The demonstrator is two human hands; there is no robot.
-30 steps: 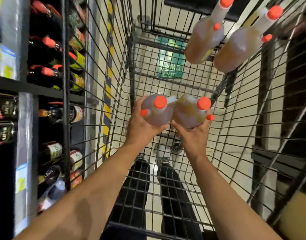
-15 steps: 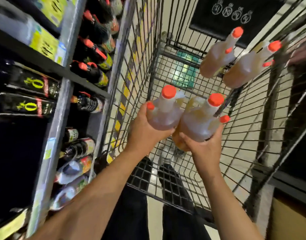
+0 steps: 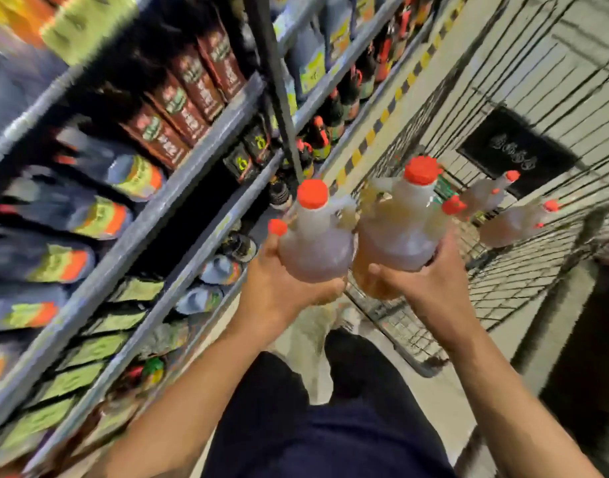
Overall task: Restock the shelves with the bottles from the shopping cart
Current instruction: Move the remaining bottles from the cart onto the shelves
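Note:
My left hand point(image 3: 279, 288) grips a clear jug of amber liquid with an orange cap point(image 3: 317, 236) from below. My right hand point(image 3: 430, 281) holds a second, matching jug point(image 3: 399, 229) right beside it, the two jugs touching. Both are raised above the near rim of the wire shopping cart point(image 3: 503, 288). Two more orange-capped bottles point(image 3: 486, 198) point(image 3: 513, 225) lie in the cart at the right. The grey metal shelves point(image 3: 179, 188) run along the left, packed with dark bottles and pouches.
A dark sign panel point(image 3: 513, 153) hangs on the cart's far end. A yellow-and-black floor stripe point(image 3: 372, 132) runs between shelf and cart. My dark trousers fill the bottom centre. The shelf rows show blurred dark bottles, red-brown boxes and green-labelled packs.
Both hands have lifted the two jugs up out of the cart, and my view has swung left toward the shelves, so the cart now sits at the right.

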